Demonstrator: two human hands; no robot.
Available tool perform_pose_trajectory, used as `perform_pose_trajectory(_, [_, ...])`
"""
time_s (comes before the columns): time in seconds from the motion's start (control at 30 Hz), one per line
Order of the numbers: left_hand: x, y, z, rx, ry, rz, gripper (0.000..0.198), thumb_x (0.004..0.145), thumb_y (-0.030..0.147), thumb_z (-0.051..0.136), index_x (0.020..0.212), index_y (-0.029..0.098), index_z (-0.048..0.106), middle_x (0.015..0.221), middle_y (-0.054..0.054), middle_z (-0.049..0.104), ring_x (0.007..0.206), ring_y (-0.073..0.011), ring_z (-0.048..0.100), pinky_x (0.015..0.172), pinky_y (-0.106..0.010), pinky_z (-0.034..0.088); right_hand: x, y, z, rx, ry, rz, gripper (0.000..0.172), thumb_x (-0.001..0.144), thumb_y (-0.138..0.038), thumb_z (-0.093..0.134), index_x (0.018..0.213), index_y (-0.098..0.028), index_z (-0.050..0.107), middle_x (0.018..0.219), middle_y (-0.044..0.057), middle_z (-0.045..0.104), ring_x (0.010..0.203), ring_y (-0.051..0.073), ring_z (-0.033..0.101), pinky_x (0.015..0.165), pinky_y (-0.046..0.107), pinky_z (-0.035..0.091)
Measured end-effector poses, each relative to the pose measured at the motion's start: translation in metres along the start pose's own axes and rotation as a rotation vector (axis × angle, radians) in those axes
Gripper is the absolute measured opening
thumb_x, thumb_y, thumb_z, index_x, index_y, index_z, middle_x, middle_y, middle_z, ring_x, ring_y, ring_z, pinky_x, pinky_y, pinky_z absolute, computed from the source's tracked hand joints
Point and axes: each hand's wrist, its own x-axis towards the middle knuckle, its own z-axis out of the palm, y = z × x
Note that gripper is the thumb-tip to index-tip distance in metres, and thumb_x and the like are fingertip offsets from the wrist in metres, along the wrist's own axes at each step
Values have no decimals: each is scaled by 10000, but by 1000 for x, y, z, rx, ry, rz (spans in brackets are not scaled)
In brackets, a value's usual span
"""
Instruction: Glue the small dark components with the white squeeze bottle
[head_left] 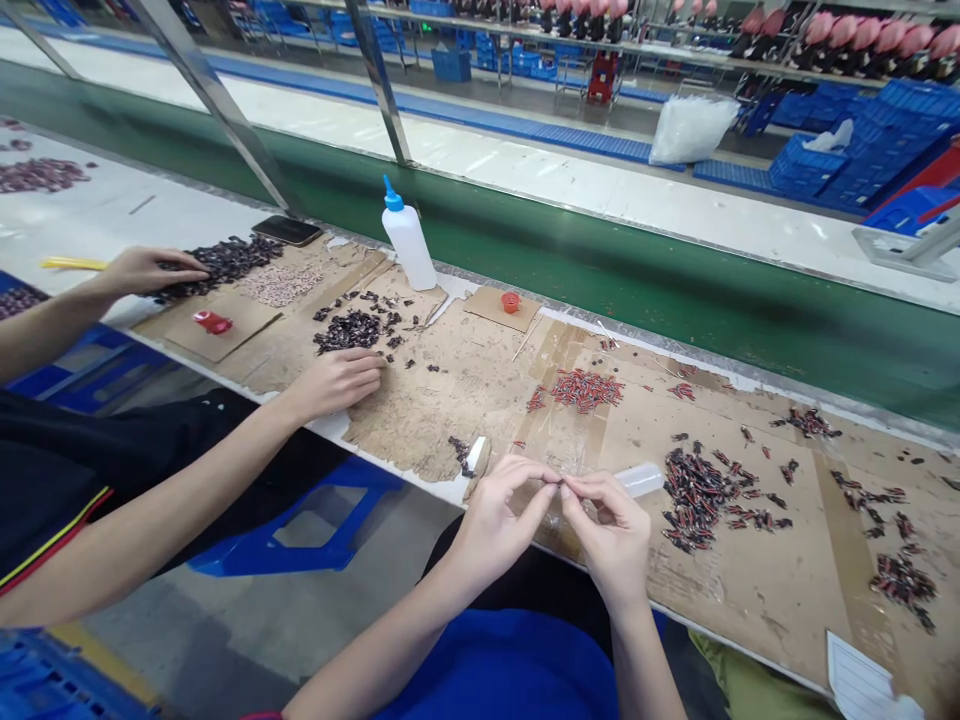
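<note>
Head view: we hold our two hands close together over the near edge of the bench (735, 590). Our left hand (499, 520) and our right hand (611, 535) meet at the fingertips. Each grip is pinched tight on one tiny piece (561, 484) held between them. It is too small for us to tell what it is.

We think the step in hand is fitting or pulling at this piece with both hands at once.

A clear tube (639, 480) lies just behind the right hand. Just beside it is a dark pile (701, 492) of little black and red bits. A red pile (585, 388) lies farther back. Off to our left, another person's hand (337, 380) rests by a black heap (349, 330), near a white bottle (409, 240).

We think the next move calls for a soft, steady pinch. The piece is so tiny that it could slip out and drop off the bench edge.
</note>
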Motion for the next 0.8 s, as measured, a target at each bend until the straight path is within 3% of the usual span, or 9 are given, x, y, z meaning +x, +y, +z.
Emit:
perform_pose_trajectory(0.1, [1,-4,7,-41,-34,-24,130,857,193,580,904,182,700,892,-69,710,882,-191,660,831,-317,528,-1,6,-5,-38,-15,24,54,781,-188,685,760,-204,731,737,45,706,695,170,672,645,292,565])
perform_pose_trajectory(0.2, [6,-13,1,-20,-181,1,352,885,228,578,1236,225,590,1104,-86,704,1091,-222,623,980,-383,477,3,15,-25,-116,64,116,135,756,-289,716,836,-182,736,774,62,724,692,185,678,676,327,571])
perform_pose_trajectory(0.27, [12,-24,-14,75,-224,42,516,897,229,564,1395,262,431,1285,-86,631,1230,-233,545,1050,-420,426,8,21,-44,-207,278,178,275,728,-379,729,888,-156,725,798,81,727,674,193,673,684,351,569])
perform_pose_trajectory(0.33, [18,-40,-38,236,-154,79,465,904,185,518,1361,248,465,1335,-89,591,1229,-237,540,1044,-436,430,14,26,-64,-367,479,208,398,722,-464,708,948,-137,717,896,118,722,718,205,667,735,381,556])
perform_pose_trajectory(0.4, [22,-55,-63,441,-124,50,381,891,94,445,1217,235,585,1214,-73,658,1138,-237,580,988,-441,465,18,26,-79,-574,532,219,510,707,-555,672,978,-126,718,1006,158,697,769,230,654,747,396,537])
perform_pose_trajectory(0.5, [26,-71,-90,689,-176,7,337,858,43,442,1036,219,667,1031,-67,702,1026,-256,596,891,-432,495,20,22,-85,-812,382,403,672,718,-669,574,1103,-129,684,969,160,699,724,257,641,703,412,506])
perform_pose_trajectory(0.6, [26,-77,-97,782,-232,45,326,850,33,459,1002,215,682,983,-70,678,950,-234,594,814,-368,503,23,15,-74,-952,107,627,757,787,-684,453,1281,-122,567,845,137,718,748,313,655,705,424,472])
perform_pose_trajectory(0.7, [26,-79,-95,798,-239,75,290,861,64,478,990,225,682,949,-60,651,885,-207,592,759,-320,495,30,14,-59,-1050,-53,698,718,834,-621,414,1308,-91,521,812,155,719,813,348,666,727,419,454])
perform_pose_trajectory(0.8, [30,-78,-93,784,-251,81,251,854,73,501,956,226,671,906,-44,657,862,-204,597,743,-311,489,35,21,-53,-1052,-69,696,575,792,-579,510,1139,-131,609,783,151,711,772,334,667,699,396,448])
